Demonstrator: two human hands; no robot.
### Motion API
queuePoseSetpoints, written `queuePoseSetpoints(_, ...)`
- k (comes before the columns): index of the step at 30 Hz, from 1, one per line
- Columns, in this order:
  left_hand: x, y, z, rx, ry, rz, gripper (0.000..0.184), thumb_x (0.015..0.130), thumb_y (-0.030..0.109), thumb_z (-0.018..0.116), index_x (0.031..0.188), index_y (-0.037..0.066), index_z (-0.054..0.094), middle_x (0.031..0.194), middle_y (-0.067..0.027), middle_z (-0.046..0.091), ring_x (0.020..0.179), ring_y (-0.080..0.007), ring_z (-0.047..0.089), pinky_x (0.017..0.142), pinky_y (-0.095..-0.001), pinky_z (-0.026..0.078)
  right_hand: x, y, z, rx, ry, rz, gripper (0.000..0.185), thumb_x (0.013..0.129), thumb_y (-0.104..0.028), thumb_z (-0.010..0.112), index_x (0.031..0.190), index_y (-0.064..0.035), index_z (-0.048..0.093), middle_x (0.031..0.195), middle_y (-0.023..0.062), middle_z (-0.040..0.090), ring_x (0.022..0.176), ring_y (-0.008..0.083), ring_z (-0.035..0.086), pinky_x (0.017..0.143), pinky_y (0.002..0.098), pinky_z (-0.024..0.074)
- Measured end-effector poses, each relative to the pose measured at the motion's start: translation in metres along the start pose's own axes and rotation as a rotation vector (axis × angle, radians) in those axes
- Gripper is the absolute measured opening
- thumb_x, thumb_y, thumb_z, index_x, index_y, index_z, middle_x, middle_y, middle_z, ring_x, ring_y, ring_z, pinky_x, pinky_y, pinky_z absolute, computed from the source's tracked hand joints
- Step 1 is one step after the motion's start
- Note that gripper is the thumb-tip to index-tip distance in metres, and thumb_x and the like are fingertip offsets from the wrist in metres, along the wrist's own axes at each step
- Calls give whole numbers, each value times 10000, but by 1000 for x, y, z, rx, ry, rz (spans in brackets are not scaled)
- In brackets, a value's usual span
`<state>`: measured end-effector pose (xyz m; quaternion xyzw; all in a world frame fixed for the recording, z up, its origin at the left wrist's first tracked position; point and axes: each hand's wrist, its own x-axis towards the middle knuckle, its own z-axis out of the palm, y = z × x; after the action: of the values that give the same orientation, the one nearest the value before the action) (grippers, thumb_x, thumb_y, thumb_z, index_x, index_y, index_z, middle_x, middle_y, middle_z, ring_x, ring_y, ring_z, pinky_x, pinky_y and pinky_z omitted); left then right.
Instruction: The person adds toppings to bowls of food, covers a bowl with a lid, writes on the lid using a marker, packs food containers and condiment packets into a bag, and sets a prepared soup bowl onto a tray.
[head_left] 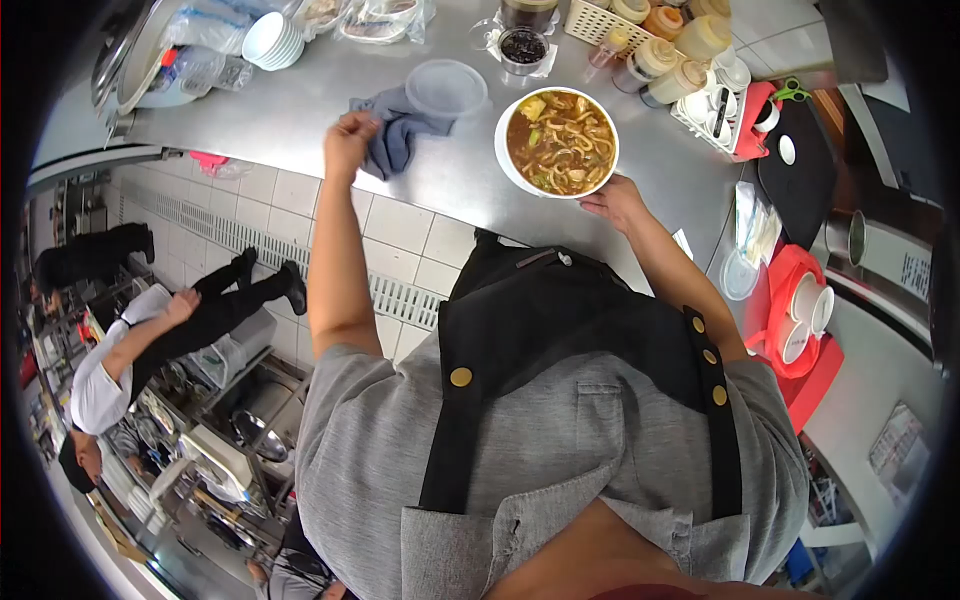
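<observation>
A white bowl [503,160] of noodles in brown sauce or broth stands near the counter's front edge. My right hand [617,203] grips its lower right side, the fingers partly hidden by the bowl. My left hand [348,145] is at the left side of a crumpled grey-blue cloth [395,140]. Its fingers are curled together over the cloth; whether they pinch it, I cannot tell. A clear round plastic lid [447,88] lies partly on the cloth, to the left of the bowl.
Behind the bowl are a dark-filled cup [523,48] and a basket [595,22] with sauce bottles. White stacked bowls [272,42] stand back left. Utensils fill a rack [715,125] at right. Another person [130,345] stands across the tiled aisle at left.
</observation>
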<state>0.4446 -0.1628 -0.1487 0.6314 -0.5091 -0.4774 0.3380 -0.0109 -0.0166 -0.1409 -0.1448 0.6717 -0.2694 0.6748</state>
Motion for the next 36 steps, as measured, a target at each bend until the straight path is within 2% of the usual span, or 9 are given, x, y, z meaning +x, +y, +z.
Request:
queuePoseSetpoints(1,-4,23,-11,-177,10,7,263,861,197,732,1034,1,707,1138,-66,682,977,-153,633,799,-286,497,-5,-5,6,12,31,-6,305,981,-78,406,1258,9,498,1116,165,653,968,269,672,869,429,541)
queuePoseSetpoints(5,-25,80,-27,136,309,347,212,902,163,674,1089,77,722,1205,-116,660,1070,-205,636,910,-315,486,0,-4,14,-5,43,-68,290,990,-79,383,1241,13,493,1103,164,659,944,282,686,824,414,572)
queuePoseSetpoints(9,-65,124,15,289,481,599,182,890,151,695,1012,19,725,1098,-80,698,961,-137,643,806,-252,514,5,1,8,-6,-27,-50,296,988,-84,389,1256,11,472,1088,170,662,961,298,684,815,409,579)
queuePoseSetpoints(11,-59,107,49,112,368,666,133,812,141,756,884,33,728,1026,-76,715,821,-161,664,739,-268,523,9,0,-5,-87,-92,-8,299,996,-118,389,1270,-24,462,1145,163,639,935,296,685,802,395,583)
queuePoseSetpoints(15,-63,92,126,39,134,347,145,790,155,775,879,51,727,902,-71,712,691,-150,661,655,-278,519,-1,-9,-18,-72,154,-214,342,1010,-185,413,1328,-63,437,1227,149,599,903,291,683,762,373,591)
queuePoseSetpoints(17,-55,85,153,85,192,398,156,797,181,770,904,75,735,833,-75,701,697,-160,664,656,-286,519,-21,-29,-15,78,34,-392,409,1027,-244,424,1417,-135,366,1202,128,596,864,267,667,778,391,590)
queuePoseSetpoints(24,-31,63,190,-215,-46,367,207,861,217,714,942,27,729,908,-82,699,741,-169,650,698,-311,516,-37,-53,-7,-206,-160,-290,513,1035,-203,404,1515,-194,223,1307,167,542,843,310,702,673,350,611)
queuePoseSetpoints(30,-68,42,190,-118,147,550,170,878,205,689,953,63,745,949,-83,672,863,-185,639,776,-299,507,-33,-50,-6,-167,-201,-302,528,1040,-157,376,1525,-199,173,1293,189,551,899,365,697,725,381,622)
queuePoseSetpoints(36,-136,30,218,-329,347,434,145,894,167,677,970,69,751,968,-66,654,943,-174,597,838,-291,480,-28,-47,-9,-163,-251,-328,516,1042,-160,371,1522,-200,187,1286,209,554,913,379,691,742,386,620)
